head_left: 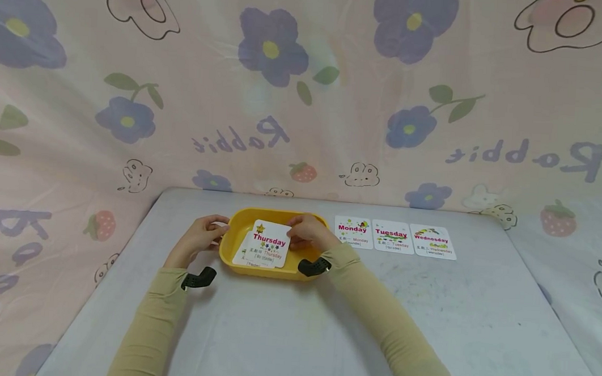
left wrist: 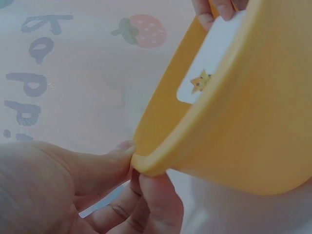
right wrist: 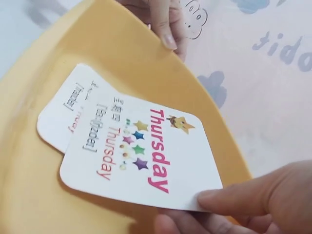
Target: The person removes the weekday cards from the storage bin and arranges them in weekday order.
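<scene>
On the left of the head view, the left hand (head_left: 198,241) is pinching the left rim of a yellow tray (head_left: 271,273), thumb and fingers clamping on its edge. The tray is sitting on a pale table (head_left: 262,339), just left of centre in the lower half of the frame. Inside it, a partly hidden card (right wrist: 61,114) is lying under the Thursday card (head_left: 269,243), showing at its lower left. The right hand (head_left: 311,232) is reaching in over the tray's right part, thumb and fingers clamping on the Thursday card's edge. Further right, the Monday card (head_left: 352,232), the Tuesday card (head_left: 392,237) and the Wednesday card (head_left: 433,242) are lying face up in a row. A flowered curtain (head_left: 184,74) is filling the upper frame.
</scene>
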`<state>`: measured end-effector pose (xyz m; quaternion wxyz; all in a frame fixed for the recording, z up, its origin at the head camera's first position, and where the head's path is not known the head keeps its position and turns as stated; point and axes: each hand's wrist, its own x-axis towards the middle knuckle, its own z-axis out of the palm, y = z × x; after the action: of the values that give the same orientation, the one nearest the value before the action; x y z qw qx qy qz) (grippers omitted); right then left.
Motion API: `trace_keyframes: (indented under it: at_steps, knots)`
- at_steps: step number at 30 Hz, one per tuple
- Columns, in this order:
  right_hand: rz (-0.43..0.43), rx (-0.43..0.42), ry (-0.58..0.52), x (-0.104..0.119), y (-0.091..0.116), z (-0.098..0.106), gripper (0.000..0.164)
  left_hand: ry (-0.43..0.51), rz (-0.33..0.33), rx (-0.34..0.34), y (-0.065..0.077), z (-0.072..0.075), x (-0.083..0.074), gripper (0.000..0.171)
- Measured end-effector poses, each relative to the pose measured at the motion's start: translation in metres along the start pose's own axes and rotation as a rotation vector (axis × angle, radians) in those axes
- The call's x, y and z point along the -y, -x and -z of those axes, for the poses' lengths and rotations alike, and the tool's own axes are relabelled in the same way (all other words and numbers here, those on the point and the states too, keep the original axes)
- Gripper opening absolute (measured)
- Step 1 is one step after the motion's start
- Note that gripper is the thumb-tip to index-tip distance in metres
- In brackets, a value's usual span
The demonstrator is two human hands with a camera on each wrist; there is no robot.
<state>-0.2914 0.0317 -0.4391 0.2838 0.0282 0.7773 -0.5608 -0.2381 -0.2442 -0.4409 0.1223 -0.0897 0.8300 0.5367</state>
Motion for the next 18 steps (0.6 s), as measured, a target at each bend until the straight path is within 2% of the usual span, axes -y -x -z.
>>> trace_keyframes:
  at_steps: [5,10,18]
  knots:
    - [0.074,-0.012,0.067,0.008,0.011,0.006,0.028,0.009,0.003,0.004,0.0,0.0,0.001,0.036]
    - [0.153,0.004,0.077,0.016,0.026,0.016,0.03,0.022,0.004,0.014,0.002,0.0,0.003,0.035]
    - [0.197,-0.014,0.067,0.018,0.036,0.045,0.028,0.036,-0.033,0.023,0.001,0.001,0.003,0.036]
